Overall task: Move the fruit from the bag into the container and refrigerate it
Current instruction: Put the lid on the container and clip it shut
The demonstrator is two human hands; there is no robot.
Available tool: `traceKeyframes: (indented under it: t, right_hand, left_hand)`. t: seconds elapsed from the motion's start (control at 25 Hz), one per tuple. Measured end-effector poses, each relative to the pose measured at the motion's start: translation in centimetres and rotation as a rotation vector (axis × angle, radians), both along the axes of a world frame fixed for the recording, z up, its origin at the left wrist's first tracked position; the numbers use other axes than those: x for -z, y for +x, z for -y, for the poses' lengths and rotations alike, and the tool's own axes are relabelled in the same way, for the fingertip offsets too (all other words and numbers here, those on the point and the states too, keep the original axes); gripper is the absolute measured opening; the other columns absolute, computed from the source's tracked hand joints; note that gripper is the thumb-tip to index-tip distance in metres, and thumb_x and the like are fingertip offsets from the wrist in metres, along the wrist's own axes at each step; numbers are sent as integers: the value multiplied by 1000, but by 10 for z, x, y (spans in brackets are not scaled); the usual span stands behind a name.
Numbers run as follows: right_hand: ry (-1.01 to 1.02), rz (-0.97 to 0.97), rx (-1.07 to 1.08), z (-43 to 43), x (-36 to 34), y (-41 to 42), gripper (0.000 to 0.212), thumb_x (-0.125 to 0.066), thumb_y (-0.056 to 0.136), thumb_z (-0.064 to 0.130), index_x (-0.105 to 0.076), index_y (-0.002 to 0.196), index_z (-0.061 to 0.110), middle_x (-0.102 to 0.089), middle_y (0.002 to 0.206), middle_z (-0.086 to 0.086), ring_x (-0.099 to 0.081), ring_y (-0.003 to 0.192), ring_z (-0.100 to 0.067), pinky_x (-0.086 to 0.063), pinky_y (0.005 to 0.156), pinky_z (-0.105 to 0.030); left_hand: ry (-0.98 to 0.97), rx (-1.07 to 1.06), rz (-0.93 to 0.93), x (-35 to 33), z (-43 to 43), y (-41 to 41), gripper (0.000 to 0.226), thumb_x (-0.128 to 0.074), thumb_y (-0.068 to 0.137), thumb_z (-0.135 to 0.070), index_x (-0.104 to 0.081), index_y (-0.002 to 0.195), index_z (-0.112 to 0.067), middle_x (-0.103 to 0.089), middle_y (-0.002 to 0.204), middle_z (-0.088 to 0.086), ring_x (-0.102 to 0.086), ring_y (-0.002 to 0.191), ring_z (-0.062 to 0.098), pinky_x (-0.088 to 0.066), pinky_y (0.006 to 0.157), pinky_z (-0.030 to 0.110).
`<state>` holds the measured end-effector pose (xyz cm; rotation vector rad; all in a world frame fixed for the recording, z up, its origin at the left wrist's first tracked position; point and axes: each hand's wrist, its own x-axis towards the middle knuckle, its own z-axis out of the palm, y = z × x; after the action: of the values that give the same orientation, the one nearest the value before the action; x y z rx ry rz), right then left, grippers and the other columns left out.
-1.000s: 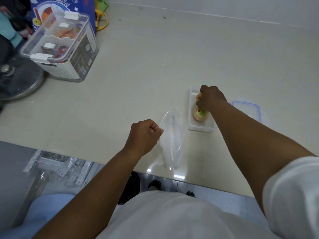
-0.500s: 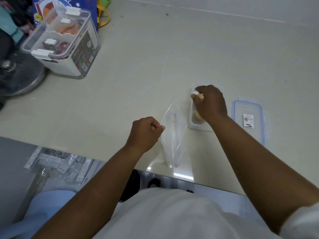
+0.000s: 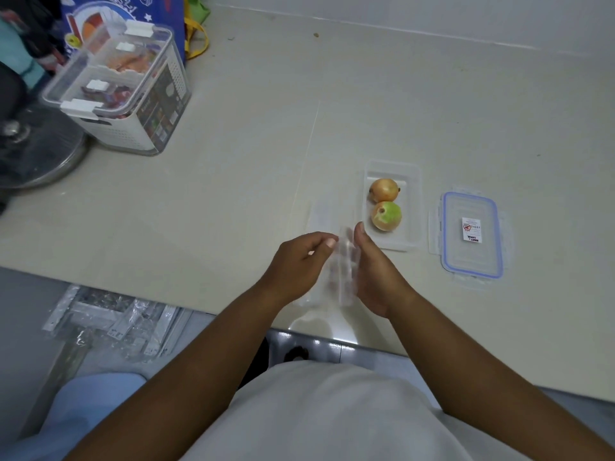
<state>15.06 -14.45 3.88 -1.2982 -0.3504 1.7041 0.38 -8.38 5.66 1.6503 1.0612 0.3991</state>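
A clear rectangular container [image 3: 412, 181] sits on the counter with two fruits in it: a yellow-orange one [image 3: 384, 190] at the far end and a green-and-orange one [image 3: 386, 216] nearer me. The clear plastic bag [image 3: 344, 266] is blurred and held upright between my hands near the counter's front edge. My left hand [image 3: 298, 262] pinches its left side, my right hand [image 3: 377, 274] presses against its right side. The bag looks empty. The container's blue-rimmed lid [image 3: 471, 234] lies flat to the right of the container.
A large white storage box [image 3: 133, 104] with a clear clip lid stands at the back left, beside a round metal fan base [image 3: 40, 151] and a blue printed bag [image 3: 109, 15]. Wrapped metal parts [image 3: 109, 321] lie on the floor below the counter edge.
My right hand has left the container, uncovering the two fruits, and come back to the bag. Both hands now hold the bag between them.
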Motion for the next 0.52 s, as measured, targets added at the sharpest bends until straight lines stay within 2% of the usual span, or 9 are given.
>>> traceKeyframes:
  t: [0.08, 0.16, 0.24, 0.32, 0.4, 0.52]
  right_hand:
    - [24, -62, 79, -12, 7, 1, 63, -63, 82, 54, -50, 138, 29, -57, 136, -4, -60, 122, -27, -51, 98, -50]
    - [13, -31, 145, -21, 16, 2, 40, -54, 92, 27, -56, 131, 17, -62, 126, -14, -67, 110, -32, -57, 86, -46]
    - [-70, 53, 213, -24, 27, 4, 31, -51, 93, 11, -59, 123, 9, -64, 114, -19, -70, 102, -36, -58, 84, -46]
    - [-150, 305, 197, -23, 38, 6, 25, -55, 91, 9, -62, 115, 9, -70, 107, -18, -72, 92, -31, -58, 83, -42]
    - [-189, 681, 66, -17, 46, 6, 20, -63, 88, 19, -63, 107, 11, -72, 107, -16, -69, 89, -29, -54, 76, -36]
    - [-150, 1150, -64, 4, 48, 7, 49, -69, 84, 32, -52, 126, 13, -64, 118, -8, -62, 104, -27, -49, 84, -34]
  left_hand:
    - [76, 107, 50, 3, 0, -1, 31, -47, 98, -16, -63, 124, -19, -66, 123, -9, -56, 112, -6, -41, 95, 8]
    - [235, 117, 40, 11, -3, -7, 38, -47, 92, 1, -62, 125, -12, -64, 126, 0, -56, 119, 7, -39, 101, 11]
    - [450, 20, -57, 23, -8, -17, 40, -47, 87, 8, -63, 121, -7, -62, 128, 7, -53, 124, 18, -37, 106, 21]
    - [624, 31, -178, 38, -13, -28, 38, -50, 87, 2, -62, 122, -6, -58, 135, 10, -44, 134, 25, -33, 111, 29]
    - [723, 247, -352, 57, -15, -35, 41, -53, 92, -16, -55, 132, -8, -45, 148, 9, -29, 144, 28, -26, 114, 38]
    - [662, 483, -600, 80, -9, -36, 58, -44, 95, -42, -37, 146, -15, -23, 161, 4, -8, 150, 26, -18, 118, 46]
